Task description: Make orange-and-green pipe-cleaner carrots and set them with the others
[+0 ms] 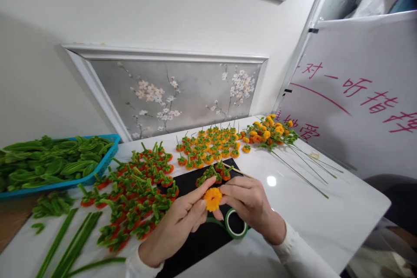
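Between the fingertips of both hands is a yellow-orange fuzzy pipe-cleaner flower [213, 200], its ruffled face turned toward me. My left hand [179, 217] pinches it from the left. From the right, my right hand [248, 200] grips its edge, fingers bent. Just below them a roll of green floral tape [236, 224] rests on a black mat [195, 247], with a loose strip running left from it. Beyond my fingertips, several orange flowers with green tops [220, 171] lie on the mat beside a thin wooden stick [239, 171].
Many orange flower heads [130, 200] fill the table's left side, with yellow ones [208, 145] behind. Long-stemmed yellow flowers [270, 132] lie at the back right. A blue basket [112, 152] holds green leaves. Green pipe-cleaner strips [76, 243] lie front left. A wall borders the table's back.
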`<state>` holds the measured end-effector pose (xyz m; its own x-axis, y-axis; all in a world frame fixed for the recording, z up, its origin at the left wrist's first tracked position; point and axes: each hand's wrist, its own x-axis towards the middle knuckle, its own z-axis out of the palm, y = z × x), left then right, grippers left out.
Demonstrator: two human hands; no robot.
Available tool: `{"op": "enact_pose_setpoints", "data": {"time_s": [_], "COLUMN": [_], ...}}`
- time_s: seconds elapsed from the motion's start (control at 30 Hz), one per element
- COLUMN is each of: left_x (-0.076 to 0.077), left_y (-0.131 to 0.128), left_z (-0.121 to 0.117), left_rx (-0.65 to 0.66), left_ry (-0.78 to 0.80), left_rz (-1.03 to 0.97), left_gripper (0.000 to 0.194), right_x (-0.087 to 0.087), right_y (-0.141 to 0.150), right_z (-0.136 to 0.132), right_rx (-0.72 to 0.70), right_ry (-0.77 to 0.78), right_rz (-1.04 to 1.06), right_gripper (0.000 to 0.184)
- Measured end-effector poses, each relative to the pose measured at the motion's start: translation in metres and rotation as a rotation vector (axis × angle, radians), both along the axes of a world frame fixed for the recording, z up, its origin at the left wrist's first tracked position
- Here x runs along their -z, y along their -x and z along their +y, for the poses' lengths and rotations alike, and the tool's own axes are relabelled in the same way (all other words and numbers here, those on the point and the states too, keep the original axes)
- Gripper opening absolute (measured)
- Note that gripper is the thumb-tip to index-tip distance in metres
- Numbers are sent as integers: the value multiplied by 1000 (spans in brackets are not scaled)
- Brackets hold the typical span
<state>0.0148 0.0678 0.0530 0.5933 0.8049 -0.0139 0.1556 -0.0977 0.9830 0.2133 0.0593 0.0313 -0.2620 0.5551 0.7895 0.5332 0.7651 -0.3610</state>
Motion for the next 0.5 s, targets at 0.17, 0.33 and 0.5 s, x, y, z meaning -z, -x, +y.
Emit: {"op": "enact_pose_setpoints", "data": {"time_s": [0.17,0.33,0.5], "left_x": [-2,-3,-5], "left_y": [-2,-2,-1], "left_z": [1,0,-1], "left_rx": [-108,-117,-140], "left_ry": [-194,-282,-206], "left_rz": [65,136,121], "left_gripper": [43,44,45], "right_x": [-1,-2,-2], "right_y": [1,1,-1], "right_z": [-3,-8,-7], "right_rx": [72,119,94], "right_ry": [32,21,17], "right_rz": [-79,-165,-172], "right_gripper": [18,20,21]}}
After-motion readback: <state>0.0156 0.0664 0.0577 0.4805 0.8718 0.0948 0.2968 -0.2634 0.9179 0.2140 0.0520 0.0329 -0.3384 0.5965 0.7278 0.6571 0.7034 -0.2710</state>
